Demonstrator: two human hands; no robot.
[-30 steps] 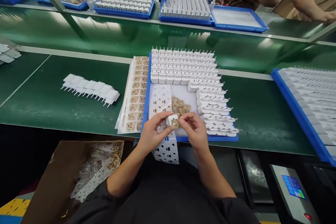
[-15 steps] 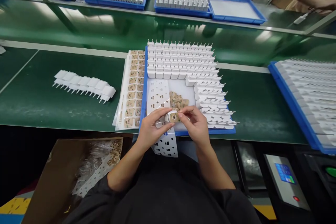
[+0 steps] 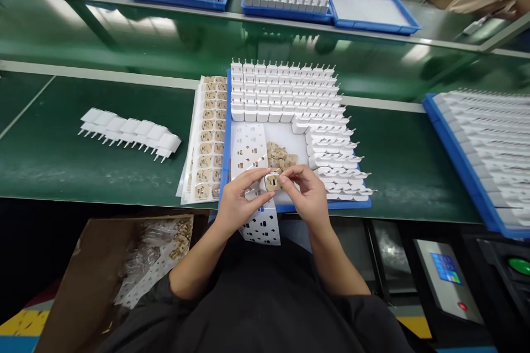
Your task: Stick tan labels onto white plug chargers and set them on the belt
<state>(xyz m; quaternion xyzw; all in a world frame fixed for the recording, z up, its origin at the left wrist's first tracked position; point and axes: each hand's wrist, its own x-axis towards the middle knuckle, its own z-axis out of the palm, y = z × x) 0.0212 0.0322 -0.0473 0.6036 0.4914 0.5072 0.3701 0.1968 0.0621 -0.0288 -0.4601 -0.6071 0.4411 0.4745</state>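
My left hand (image 3: 243,198) grips a white plug charger (image 3: 263,182) between thumb and fingers, above the near edge of the blue tray (image 3: 227,154). On the charger's face lies a tan sticker (image 3: 272,182) with dark slots. My right hand (image 3: 307,192) is closed at the sticker's right edge, thumb and forefinger pinching it. Just beyond my fingers is a pile of loose tan pieces (image 3: 282,156). A white strip with cut-outs (image 3: 260,229) runs under my left hand and hangs over the tray's edge. Rows of white chargers (image 3: 285,91), pins up, fill the tray's back and right side.
Sheets of tan stickers (image 3: 205,138) lie left of the tray, and a slanted row of chargers (image 3: 130,131) farther left. Another full tray (image 3: 459,160) stands at right. A cardboard box (image 3: 83,281) is below the table. Co-workers' arms show behind the raised shelf (image 3: 232,11).
The view has shifted slightly. Both hands keep their hold at the charger, whose stickered face now shows its slots more clearly. At the upper right, a co-worker's arm has moved down.
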